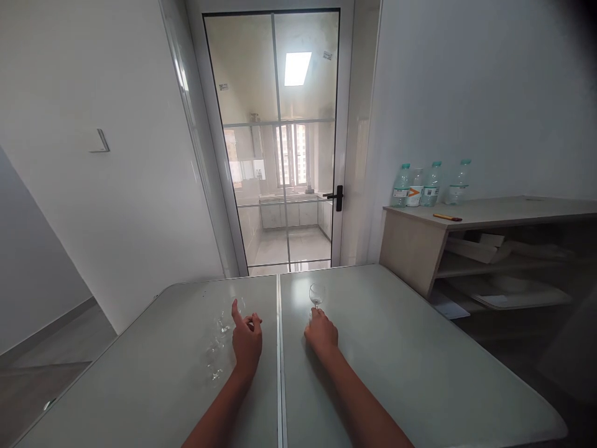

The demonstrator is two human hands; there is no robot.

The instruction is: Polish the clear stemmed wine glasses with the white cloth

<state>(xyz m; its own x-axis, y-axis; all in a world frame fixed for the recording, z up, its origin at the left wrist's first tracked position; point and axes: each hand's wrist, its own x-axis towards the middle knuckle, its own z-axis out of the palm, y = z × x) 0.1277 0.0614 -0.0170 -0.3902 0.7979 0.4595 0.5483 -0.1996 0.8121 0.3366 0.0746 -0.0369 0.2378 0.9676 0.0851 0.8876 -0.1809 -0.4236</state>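
Observation:
My right hand (321,333) rests on the grey table (420,373) with its fingers closed round the stem of a small clear wine glass (316,294) that stands upright just past the middle seam. My left hand (246,339) hovers left of the seam, forefinger stretched up, the other fingers curled, holding nothing I can see. Just left of it stand several clear stemmed glasses (222,323), hard to make out against the tabletop; the nearest is at the forefinger's tip.
A glass door with a black handle (338,198) lies beyond the table's far edge. At the right stands a wooden shelf unit (466,242) bearing several water bottles (431,184) and a pen (446,217). A wall switch (100,142) is on the left wall.

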